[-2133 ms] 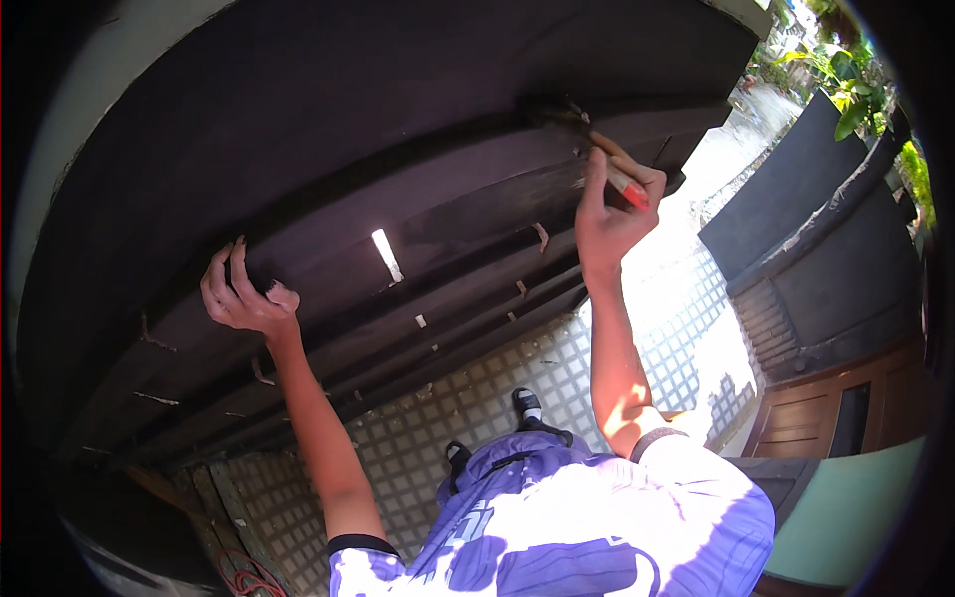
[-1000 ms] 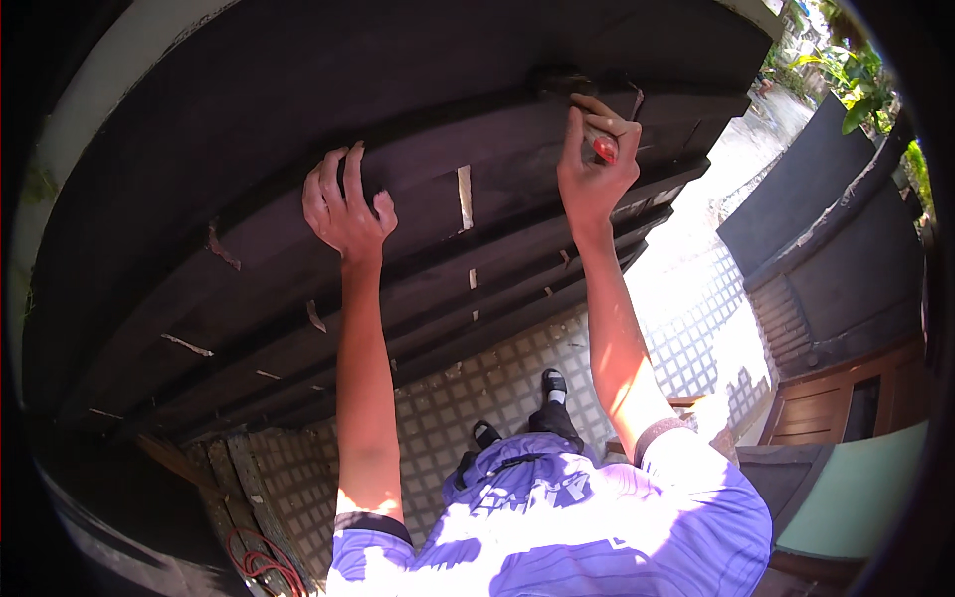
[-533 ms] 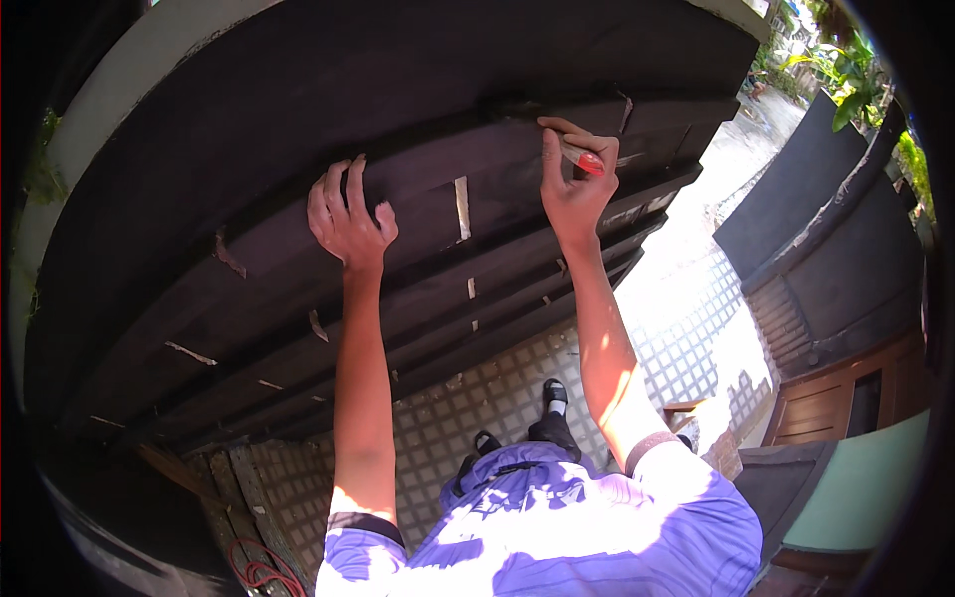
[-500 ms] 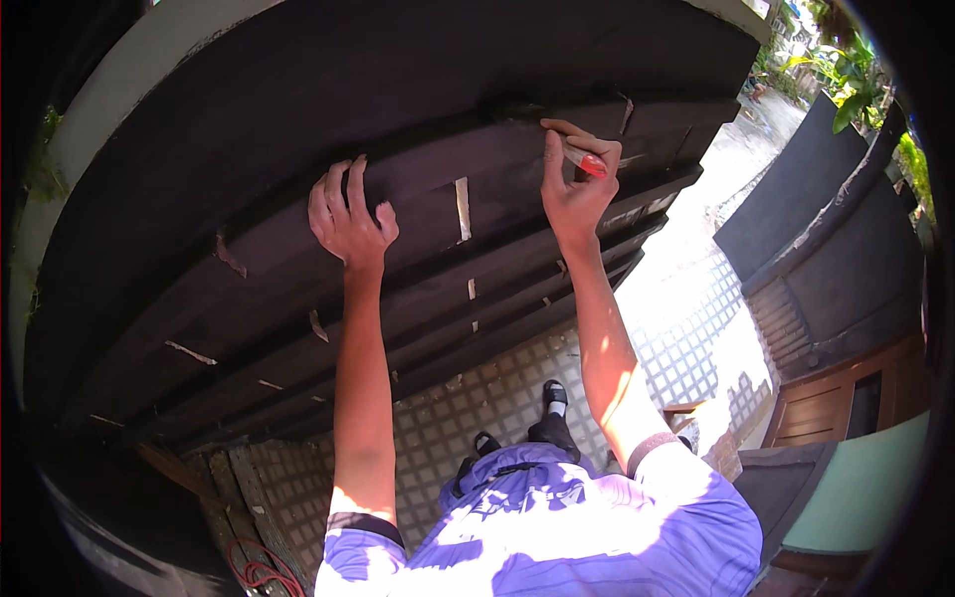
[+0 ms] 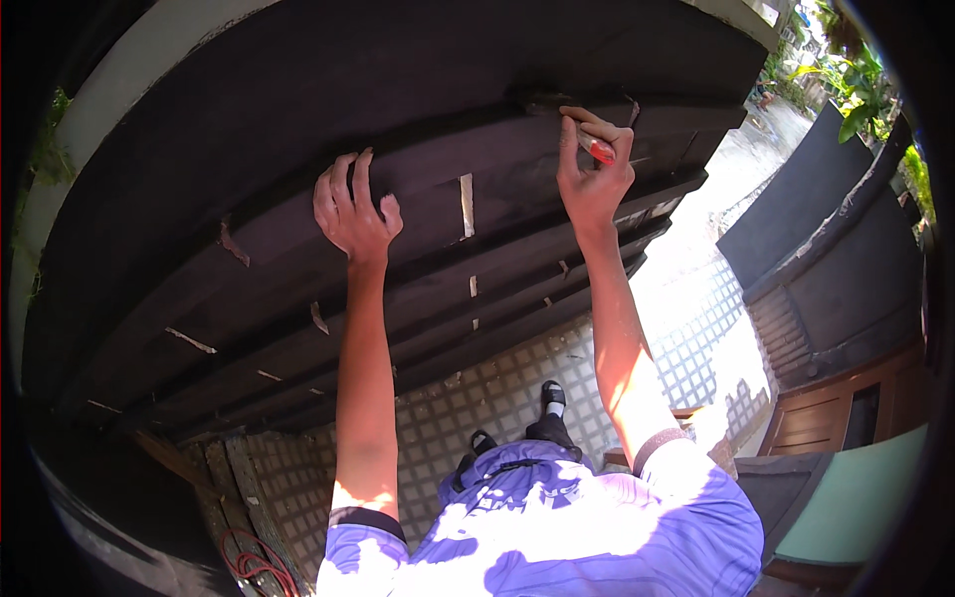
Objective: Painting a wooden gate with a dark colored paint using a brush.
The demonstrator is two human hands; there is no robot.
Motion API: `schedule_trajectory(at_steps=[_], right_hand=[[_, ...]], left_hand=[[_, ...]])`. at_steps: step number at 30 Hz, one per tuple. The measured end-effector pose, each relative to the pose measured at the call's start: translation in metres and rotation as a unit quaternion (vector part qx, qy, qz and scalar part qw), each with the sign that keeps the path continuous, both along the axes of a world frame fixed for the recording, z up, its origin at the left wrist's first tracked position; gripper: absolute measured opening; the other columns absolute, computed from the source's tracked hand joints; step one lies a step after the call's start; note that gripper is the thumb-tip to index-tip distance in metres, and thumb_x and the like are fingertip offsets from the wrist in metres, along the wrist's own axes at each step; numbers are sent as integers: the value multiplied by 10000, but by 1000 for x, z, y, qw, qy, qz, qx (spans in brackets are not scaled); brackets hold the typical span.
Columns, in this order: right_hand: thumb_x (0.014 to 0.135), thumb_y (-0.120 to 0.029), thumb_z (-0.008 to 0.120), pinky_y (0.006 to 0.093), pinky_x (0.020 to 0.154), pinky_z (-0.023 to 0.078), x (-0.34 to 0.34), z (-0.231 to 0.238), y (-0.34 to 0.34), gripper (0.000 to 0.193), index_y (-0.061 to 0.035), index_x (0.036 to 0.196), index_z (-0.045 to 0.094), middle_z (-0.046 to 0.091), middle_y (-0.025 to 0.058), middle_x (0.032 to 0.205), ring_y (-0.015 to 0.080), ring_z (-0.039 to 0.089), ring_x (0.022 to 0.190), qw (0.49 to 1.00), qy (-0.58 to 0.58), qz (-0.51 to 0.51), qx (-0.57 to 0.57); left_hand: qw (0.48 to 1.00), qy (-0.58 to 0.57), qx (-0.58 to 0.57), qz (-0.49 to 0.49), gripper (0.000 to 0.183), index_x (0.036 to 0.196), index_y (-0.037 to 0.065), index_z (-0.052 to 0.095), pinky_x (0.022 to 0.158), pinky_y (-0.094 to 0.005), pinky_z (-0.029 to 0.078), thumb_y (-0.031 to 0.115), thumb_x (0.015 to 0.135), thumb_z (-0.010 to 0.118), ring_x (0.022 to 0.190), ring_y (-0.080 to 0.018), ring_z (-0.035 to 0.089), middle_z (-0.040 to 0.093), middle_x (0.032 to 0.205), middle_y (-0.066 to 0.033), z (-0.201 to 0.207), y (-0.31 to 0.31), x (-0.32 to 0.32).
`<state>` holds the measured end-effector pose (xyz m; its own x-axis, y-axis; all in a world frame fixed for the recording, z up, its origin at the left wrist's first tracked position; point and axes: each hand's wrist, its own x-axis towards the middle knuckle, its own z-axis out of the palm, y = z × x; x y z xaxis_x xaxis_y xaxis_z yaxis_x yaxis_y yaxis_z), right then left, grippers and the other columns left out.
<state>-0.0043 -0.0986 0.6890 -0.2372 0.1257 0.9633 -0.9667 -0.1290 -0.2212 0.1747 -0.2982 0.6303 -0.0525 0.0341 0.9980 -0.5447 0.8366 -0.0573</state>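
Observation:
My right hand [image 5: 597, 179] is closed around a paintbrush [image 5: 601, 149] whose pale handle ends in red. Its dark head meets the ledge line of a large, dark stepped panel [image 5: 418, 60], where the bristles blend into the shadow. Farther left, my left hand [image 5: 353, 209] lies on the same ledge. Its fingers are stretched over the edge, the thumb stands apart, and nothing is held. Between the hands a light upright strip [image 5: 467, 206] shows on the panel face. A smaller brownish strip [image 5: 235, 243] is left of my left hand.
Patterned floor tiles [image 5: 398, 438] lie below, with my feet on them. A coiled red hose [image 5: 257, 565] sits near wooden beams [image 5: 251, 497] at the lower left. On the right are dark leaning panels [image 5: 796, 189], a brown wooden door [image 5: 821, 413] and green plants [image 5: 860, 90].
My right hand has moved slightly right and a little up with the paintbrush along the ledge. My left hand stays on the same spot of the panel; the view has shifted slightly.

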Motion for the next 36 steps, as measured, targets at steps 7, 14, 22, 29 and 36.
schedule_trajectory(at_steps=[7, 14, 22, 29, 36], right_hand=[[858, 9, 718, 243, 692, 558, 5, -3, 6, 243, -28, 922, 486, 729, 140, 965, 197, 730, 845, 999, 7, -12, 37], [864, -21, 728, 261, 697, 578, 11, -4, 3, 259, -37, 919, 475, 728, 141, 960, 216, 733, 832, 997, 0, -67, 40], [882, -49, 718, 264, 687, 583, 13, -7, 2, 271, -53, 912, 449, 730, 132, 950, 216, 734, 814, 994, 6, -103, 45], [875, -32, 723, 242, 667, 566, 10, -10, 0, 278, -56, 904, 448, 733, 131, 950, 220, 731, 801, 994, 46, -95, 26], [868, -4, 725, 252, 701, 544, 11, -18, -2, 275, -47, 904, 456, 731, 146, 957, 218, 716, 823, 990, 74, -109, 46]], left_hand=[[1000, 9, -3, 0, 490, 1160, 145, 667, 919, -416, 449, 417, 953, 316, 1024, -257, 551, 594, 1167, -54, 0, -2, -2], [1000, 11, -8, 1, 486, 1158, 145, 667, 915, -418, 452, 406, 951, 313, 1022, -262, 555, 603, 1157, -57, -1, -2, -2], [1000, 13, 3, -2, 477, 1156, 155, 668, 928, -415, 443, 409, 936, 329, 1046, -257, 549, 610, 1154, -45, -4, -5, -3], [1000, 24, 2, 1, 474, 1134, 171, 684, 943, -409, 439, 415, 927, 334, 1062, -244, 547, 608, 1149, -25, -6, -8, -5], [1000, 22, 8, -1, 480, 1136, 176, 686, 954, -391, 433, 419, 941, 322, 1060, -230, 553, 609, 1147, -23, -7, -8, -4]])
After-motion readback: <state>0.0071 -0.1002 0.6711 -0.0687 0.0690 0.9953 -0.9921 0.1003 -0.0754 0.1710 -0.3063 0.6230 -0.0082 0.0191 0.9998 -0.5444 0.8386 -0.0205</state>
